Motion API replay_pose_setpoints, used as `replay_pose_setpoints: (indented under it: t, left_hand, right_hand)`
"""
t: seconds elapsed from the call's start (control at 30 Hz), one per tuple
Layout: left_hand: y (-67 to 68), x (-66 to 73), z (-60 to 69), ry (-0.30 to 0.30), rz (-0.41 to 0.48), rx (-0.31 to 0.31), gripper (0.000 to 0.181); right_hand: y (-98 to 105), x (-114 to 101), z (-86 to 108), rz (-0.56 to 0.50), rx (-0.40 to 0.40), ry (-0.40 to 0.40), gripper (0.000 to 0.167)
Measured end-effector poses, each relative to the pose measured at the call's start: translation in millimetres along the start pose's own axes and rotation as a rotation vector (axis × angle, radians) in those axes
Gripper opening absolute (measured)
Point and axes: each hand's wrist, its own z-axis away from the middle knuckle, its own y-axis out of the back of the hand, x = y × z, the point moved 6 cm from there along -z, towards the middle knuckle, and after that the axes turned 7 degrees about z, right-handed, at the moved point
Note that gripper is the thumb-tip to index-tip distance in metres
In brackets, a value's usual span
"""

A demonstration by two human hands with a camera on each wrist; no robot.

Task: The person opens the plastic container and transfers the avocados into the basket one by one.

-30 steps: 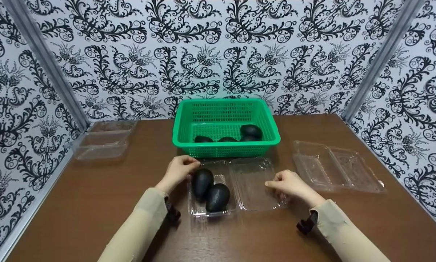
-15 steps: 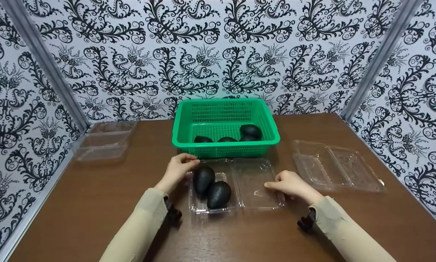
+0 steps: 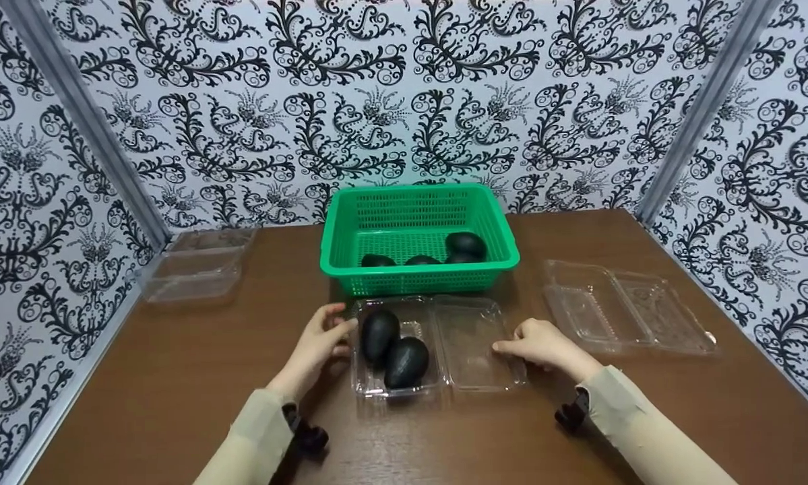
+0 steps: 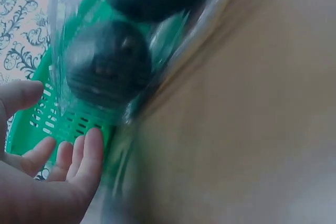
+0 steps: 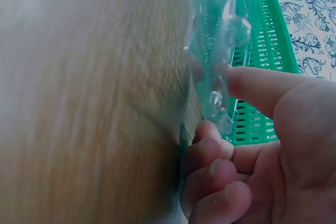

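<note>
A clear plastic clamshell container point(image 3: 410, 306) lies unfolded at the middle of the table, with two dark avocados point(image 3: 380, 337) in its left half. My left hand point(image 3: 315, 347) is at the left edge of that half. Its fingers point(image 4: 93, 153) are relaxed and spread, with a gap between thumb and fingers. At the right, my right hand point(image 3: 542, 347) pinches the outer edge of the lid half point(image 3: 474, 350). In the right wrist view, the thumb point(image 5: 262, 85) lies on one side of the clear rim and the curled fingers on the other.
Just behind the container stands a green basket point(image 3: 420, 269) with several avocados point(image 3: 465, 244) inside. Another unfolded clear container point(image 3: 592, 313) lies at the right. More clear containers point(image 3: 198, 266) sit at the back left. Patterned walls enclose the table.
My left hand has let go of the container's far left corner and moved nearer, its fingers spreading. My right hand has stayed at the lid edge. The container has shifted slightly right.
</note>
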Motion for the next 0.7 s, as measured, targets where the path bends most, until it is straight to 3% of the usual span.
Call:
replay_pose_setpoints:
  t: [0.23,0.4,0.7]
  left_hand:
    - [-3.8,-18.2,25.0,0.145,0.115,-0.050,0.055]
    - [-7.6,-26.2,33.0,0.183,0.156,-0.107,0.058]
    - [-10.9,-27.1,37.2,0.185,0.230,-0.177,0.053]
  right_hand:
    - [4.8,0.5,5.1,0.009,-0.011,-0.014,0.047]
    - [12.2,-4.2,11.6,0.036,-0.008,0.014,0.042]
    - [36.0,-52.1,28.8,0.155,0.114,0.259,0.029]
